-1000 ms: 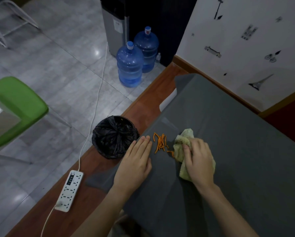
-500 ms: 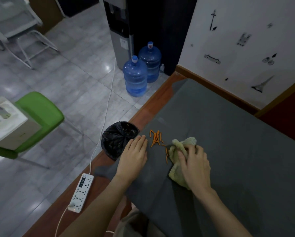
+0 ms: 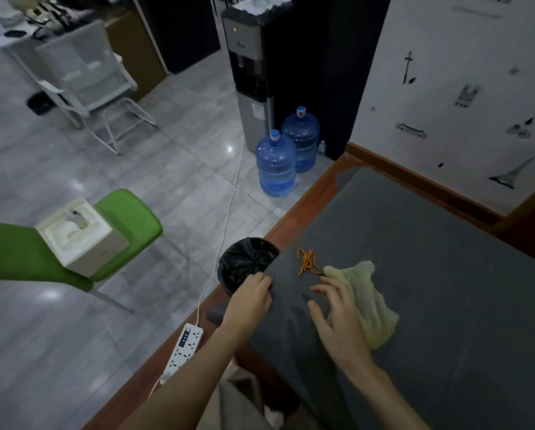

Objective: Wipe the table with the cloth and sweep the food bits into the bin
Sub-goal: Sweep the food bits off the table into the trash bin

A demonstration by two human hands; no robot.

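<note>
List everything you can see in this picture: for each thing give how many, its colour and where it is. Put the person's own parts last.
food bits: small pile, orange, on the mat near the bin
cloth: one, pale yellow-green, on the mat
mat: one, grey, covering the table
table: one, brown
bin: one, black liner, at the table edge
power strip: one, white, table edge
water bottles: two, blue, floor
chair: one, green
left hand: mat edge by bin
right hand: fingers spread, beside the cloth

Left hand (image 3: 250, 295) curled; right hand (image 3: 337, 318) spread flat.
</note>
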